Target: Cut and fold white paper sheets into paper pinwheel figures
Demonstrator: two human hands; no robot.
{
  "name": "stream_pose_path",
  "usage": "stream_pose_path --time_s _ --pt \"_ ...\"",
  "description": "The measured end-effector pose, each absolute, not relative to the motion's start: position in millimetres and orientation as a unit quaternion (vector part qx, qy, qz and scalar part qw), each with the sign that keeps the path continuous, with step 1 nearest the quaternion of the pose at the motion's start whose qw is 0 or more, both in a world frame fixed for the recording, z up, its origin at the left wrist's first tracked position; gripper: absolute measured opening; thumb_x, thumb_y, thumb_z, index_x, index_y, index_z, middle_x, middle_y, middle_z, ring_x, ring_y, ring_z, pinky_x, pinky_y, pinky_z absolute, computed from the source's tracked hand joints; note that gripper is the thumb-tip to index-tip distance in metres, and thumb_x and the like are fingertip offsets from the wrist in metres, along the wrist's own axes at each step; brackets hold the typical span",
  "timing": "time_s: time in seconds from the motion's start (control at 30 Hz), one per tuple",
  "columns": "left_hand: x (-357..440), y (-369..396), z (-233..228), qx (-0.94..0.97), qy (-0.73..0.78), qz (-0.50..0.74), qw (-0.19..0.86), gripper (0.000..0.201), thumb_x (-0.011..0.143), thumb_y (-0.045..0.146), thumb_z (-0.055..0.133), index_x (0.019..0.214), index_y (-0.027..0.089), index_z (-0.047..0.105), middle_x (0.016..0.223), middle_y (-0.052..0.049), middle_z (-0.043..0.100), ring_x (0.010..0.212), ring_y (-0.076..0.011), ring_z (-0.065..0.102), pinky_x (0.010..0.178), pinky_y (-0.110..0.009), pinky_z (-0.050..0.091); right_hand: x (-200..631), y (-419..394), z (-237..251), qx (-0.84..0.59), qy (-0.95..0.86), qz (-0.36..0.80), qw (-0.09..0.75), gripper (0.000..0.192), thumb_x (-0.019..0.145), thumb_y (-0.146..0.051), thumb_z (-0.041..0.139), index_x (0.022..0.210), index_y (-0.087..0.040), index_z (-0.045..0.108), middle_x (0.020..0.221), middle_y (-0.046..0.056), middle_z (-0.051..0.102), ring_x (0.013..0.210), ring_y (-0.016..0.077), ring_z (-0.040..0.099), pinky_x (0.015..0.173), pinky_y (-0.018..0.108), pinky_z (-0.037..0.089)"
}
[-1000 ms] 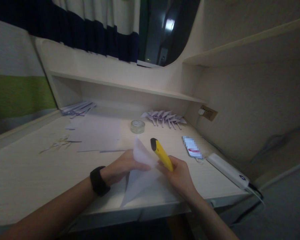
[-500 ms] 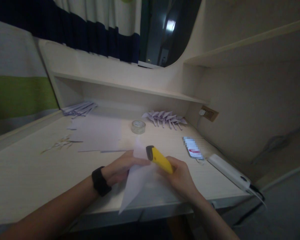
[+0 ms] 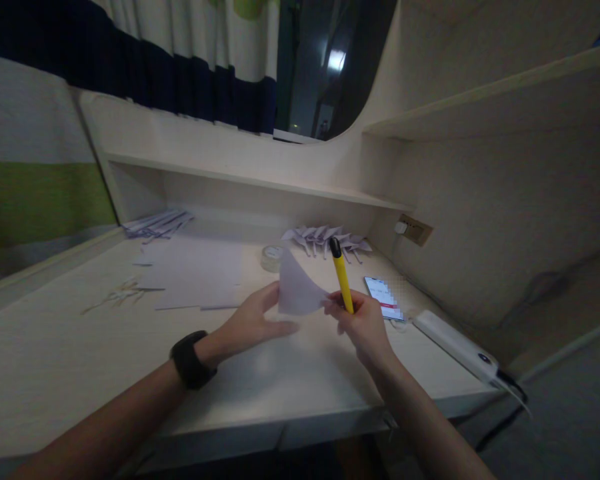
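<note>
My right hand [image 3: 357, 323] is closed around a yellow utility knife [image 3: 343, 277] with a black end pointing up; no blade shows. Its fingertips also pinch the right corner of a white sheet of paper [image 3: 299, 290], which curves in the air above the desk. At the paper's left edge is my left hand [image 3: 255, 320], wearing a black watch on its wrist. Its thumb stands apart from the fingers, which are partly against or behind the paper; whether they touch it is hard to tell.
Behind the paper stands a roll of clear tape [image 3: 271, 259]. Folded paper pinwheels [image 3: 325, 239] lie at the back. Left are paper sheets [image 3: 200, 267], paper strips [image 3: 160, 223] and cotton swabs [image 3: 123, 292]. A phone [image 3: 384, 298] and white power strip [image 3: 455, 347] lie right.
The paper has been raised and turned, its lower point no longer hanging toward the desk edge. My right hand has tilted the knife upright. My left thumb has come off the paper.
</note>
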State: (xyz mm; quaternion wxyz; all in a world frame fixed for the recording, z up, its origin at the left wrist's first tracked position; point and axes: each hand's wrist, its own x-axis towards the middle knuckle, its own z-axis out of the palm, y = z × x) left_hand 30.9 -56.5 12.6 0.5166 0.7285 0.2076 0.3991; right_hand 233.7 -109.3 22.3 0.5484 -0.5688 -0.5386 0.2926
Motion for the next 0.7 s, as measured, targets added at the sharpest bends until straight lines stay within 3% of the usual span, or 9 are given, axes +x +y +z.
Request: stream_pose_path --time_s 0.07,0.17,0.37,0.57,0.7 --pt "36.4 -59.1 19.3 0.714 0.236 0.402 0.522 0.048 0.067 0.030 0.075 0.111 0.016 0.062 0.109 -0.010 0.067 0.099 -0.0267 0.061 0.088 -0.042 0.046 230.1 -110.0 24.3 -0.564 -0.538 0.309 0.544 0.018 0.063 -0.028 0.068 0.073 -0.014 0.065 0.056 0.000 0.058 0.038 0.0077 0.042 0.032 0.020 0.034" --pt "40.7 -61.3 25.0 0.680 0.278 0.423 0.530 0.035 0.069 0.033 0.074 0.097 0.014 0.068 0.094 -0.009 0.071 0.084 -0.0249 0.065 0.078 -0.039 0.051 227.0 -113.6 24.7 -0.553 -0.548 0.318 0.541 0.017 0.064 -0.030 0.068 0.070 -0.015 0.064 0.054 -0.001 0.055 0.037 0.0075 0.041 0.032 0.020 0.033" --pt "40.4 -64.4 25.7 0.633 0.314 0.453 0.544 0.027 0.067 0.031 0.075 0.085 0.012 0.071 0.085 -0.009 0.072 0.078 -0.0248 0.066 0.071 -0.036 0.052 227.9 -116.3 21.0 -0.566 -0.577 0.284 0.516 0.026 0.066 -0.040 0.069 0.065 -0.016 0.061 0.050 -0.004 0.047 0.039 0.0082 0.040 0.035 0.021 0.031" --pt "42.7 -68.0 22.9 0.601 0.258 0.440 0.615 0.035 0.065 0.027 0.076 0.095 0.011 0.066 0.093 -0.010 0.071 0.080 -0.0227 0.065 0.072 -0.034 0.051 225.3 -113.3 15.5 -0.553 -0.562 0.325 0.522 0.025 0.068 -0.039 0.067 0.065 -0.016 0.058 0.051 -0.004 0.048 0.038 0.0072 0.037 0.035 0.021 0.029" --pt "43.2 -68.6 22.3 0.587 0.274 0.432 0.628 0.034 0.065 0.027 0.076 0.093 0.011 0.065 0.089 -0.010 0.070 0.075 -0.0221 0.065 0.068 -0.033 0.051 224.0 -111.9 15.0 -0.553 -0.558 0.344 0.514 0.026 0.067 -0.040 0.068 0.069 -0.016 0.060 0.053 -0.004 0.049 0.038 0.0072 0.037 0.034 0.021 0.029"
